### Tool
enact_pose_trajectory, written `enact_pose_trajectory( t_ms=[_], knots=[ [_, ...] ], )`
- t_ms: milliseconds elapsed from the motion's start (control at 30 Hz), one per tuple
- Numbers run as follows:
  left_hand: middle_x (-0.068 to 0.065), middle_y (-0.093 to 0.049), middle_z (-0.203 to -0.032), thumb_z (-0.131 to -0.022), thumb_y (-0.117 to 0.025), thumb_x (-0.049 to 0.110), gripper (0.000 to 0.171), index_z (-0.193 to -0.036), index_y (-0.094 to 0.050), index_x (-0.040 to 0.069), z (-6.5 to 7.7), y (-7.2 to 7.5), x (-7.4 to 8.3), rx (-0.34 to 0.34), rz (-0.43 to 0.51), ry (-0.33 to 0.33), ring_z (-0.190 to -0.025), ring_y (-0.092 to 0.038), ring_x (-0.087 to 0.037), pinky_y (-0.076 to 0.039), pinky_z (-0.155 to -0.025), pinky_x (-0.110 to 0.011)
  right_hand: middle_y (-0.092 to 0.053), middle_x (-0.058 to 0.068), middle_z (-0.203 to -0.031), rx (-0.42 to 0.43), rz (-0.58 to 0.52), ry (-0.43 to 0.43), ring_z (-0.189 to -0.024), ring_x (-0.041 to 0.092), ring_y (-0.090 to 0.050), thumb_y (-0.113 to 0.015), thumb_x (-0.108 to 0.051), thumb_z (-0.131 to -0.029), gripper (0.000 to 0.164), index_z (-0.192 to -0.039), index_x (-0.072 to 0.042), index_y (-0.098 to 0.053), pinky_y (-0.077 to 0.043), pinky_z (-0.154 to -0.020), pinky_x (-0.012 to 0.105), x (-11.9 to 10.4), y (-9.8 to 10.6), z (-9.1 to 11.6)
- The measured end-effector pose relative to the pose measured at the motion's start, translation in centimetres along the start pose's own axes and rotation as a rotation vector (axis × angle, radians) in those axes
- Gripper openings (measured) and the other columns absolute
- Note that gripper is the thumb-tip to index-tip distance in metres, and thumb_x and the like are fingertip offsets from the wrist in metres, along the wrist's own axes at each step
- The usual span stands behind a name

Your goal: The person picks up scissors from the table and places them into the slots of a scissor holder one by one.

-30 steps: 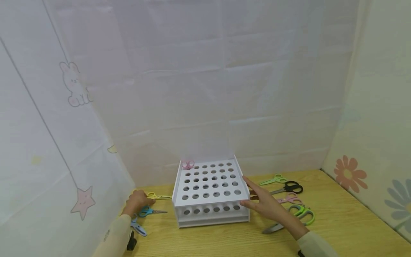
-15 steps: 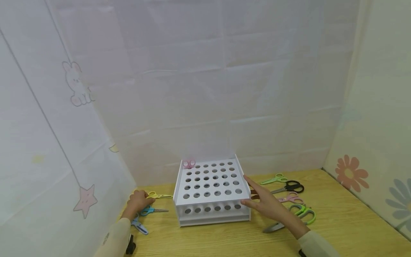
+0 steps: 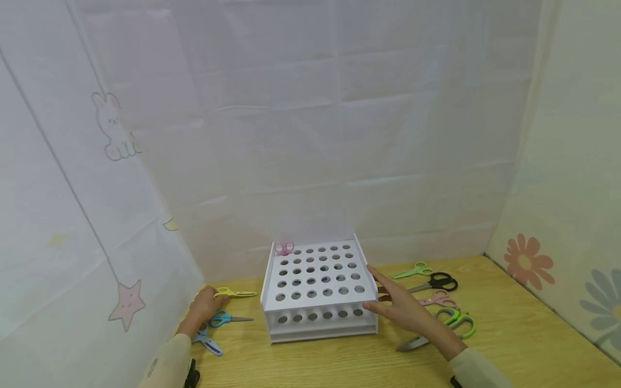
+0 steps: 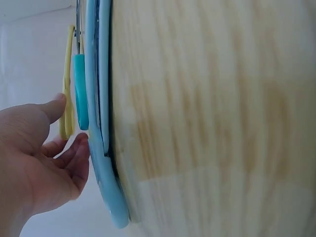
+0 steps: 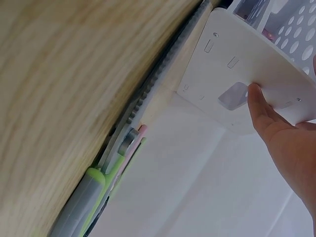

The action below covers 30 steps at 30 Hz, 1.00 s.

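Observation:
My left hand (image 3: 205, 303) pinches the handle of yellow scissors (image 3: 240, 294) left of a white rack. In the left wrist view the thumb lies on the yellow handle (image 4: 68, 111), with curled fingers behind it. Beneath are turquoise scissors (image 4: 81, 94) and light blue scissors (image 4: 103, 163). My right hand (image 3: 405, 308) grips the right side of the white rack (image 3: 320, 305), which has rows of round holes. A fingertip presses the outside of its side panel (image 5: 217, 69), beside a cutout. Small pink scissors (image 3: 284, 248) stand in the rack's back left hole, blades hidden.
On the wooden table (image 3: 310, 366), right of the rack, lie green scissors (image 3: 412, 271), black-handled scissors (image 3: 440, 282), pink scissors (image 3: 439, 299) and large green-and-grey scissors (image 3: 458, 321). White sheeting (image 3: 310, 134) hangs behind and on both sides.
My left hand has drawn the yellow scissors slightly to the left, and more of their handle shows. The right hand keeps its hold on the rack.

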<state>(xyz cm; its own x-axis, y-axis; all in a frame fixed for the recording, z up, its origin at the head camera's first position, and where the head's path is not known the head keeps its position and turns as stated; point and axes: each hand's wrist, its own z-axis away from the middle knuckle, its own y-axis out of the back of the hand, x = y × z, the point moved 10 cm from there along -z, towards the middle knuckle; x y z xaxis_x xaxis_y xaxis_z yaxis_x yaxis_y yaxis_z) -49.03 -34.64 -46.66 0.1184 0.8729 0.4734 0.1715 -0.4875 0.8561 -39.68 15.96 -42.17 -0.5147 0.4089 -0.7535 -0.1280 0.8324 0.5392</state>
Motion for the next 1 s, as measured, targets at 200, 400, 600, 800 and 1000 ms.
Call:
enact_pose_trajectory(
  t_ms=[200,400,600,800,1000],
  knots=[
    [-0.042,-0.054,-0.118,-0.103,-0.059,0.011,0.047,-0.128,-0.04,-0.024,-0.3,-0.1,-0.1,0.048,0.183,0.002,-0.108,-0.058,-0.053,-0.051,-0.088,-0.056,-0.04,0.021,-0.155,0.002,0.0,-0.005,-0.121,0.037,-0.059,-0.077,-0.036,-0.091,0.095,-0.164,-0.015,-0.021,-0.05,-0.097,0.054,0.0,0.1,0.0],
    [-0.039,-0.055,-0.125,-0.097,-0.062,0.005,0.059,-0.142,-0.034,-0.021,-1.0,0.8,-0.4,0.154,0.3,0.052,-0.106,-0.061,-0.047,-0.056,-0.083,-0.049,-0.04,0.021,-0.155,-0.002,-0.006,0.004,-0.121,0.034,-0.06,-0.077,-0.034,-0.092,0.094,-0.164,-0.014,-0.021,-0.05,-0.096,0.054,0.0,0.0,0.1],
    [-0.036,-0.057,-0.125,-0.09,-0.066,-0.001,0.056,-0.14,-0.045,-0.017,-1.2,2.2,0.7,0.23,0.287,0.046,-0.109,-0.059,-0.048,-0.055,-0.084,-0.05,-0.04,0.02,-0.155,-0.008,0.001,0.004,-0.121,0.033,-0.06,-0.076,-0.033,-0.093,0.093,-0.164,-0.014,-0.02,-0.051,-0.096,0.052,-0.1,0.0,0.1],
    [-0.03,-0.063,-0.114,-0.089,-0.069,-0.004,0.044,-0.13,-0.056,-0.013,-1.3,2.9,1.6,0.221,0.403,0.057,-0.093,-0.067,-0.037,-0.059,-0.069,-0.032,-0.04,0.021,-0.155,-0.006,0.0,-0.007,-0.122,0.035,-0.059,-0.076,-0.033,-0.093,0.093,-0.164,-0.015,-0.02,-0.05,-0.097,0.053,-0.2,0.1,0.2],
    [-0.025,-0.067,-0.106,-0.091,-0.072,-0.001,0.031,-0.12,-0.064,-0.01,-1.2,4.1,3.2,0.211,0.461,0.014,-0.087,-0.07,-0.034,-0.06,-0.066,-0.032,-0.04,0.02,-0.155,-0.002,0.0,-0.009,-0.122,0.035,-0.059,-0.077,-0.033,-0.092,0.094,-0.164,-0.015,-0.02,-0.049,-0.098,0.054,-0.1,0.1,0.0]
  ],
)
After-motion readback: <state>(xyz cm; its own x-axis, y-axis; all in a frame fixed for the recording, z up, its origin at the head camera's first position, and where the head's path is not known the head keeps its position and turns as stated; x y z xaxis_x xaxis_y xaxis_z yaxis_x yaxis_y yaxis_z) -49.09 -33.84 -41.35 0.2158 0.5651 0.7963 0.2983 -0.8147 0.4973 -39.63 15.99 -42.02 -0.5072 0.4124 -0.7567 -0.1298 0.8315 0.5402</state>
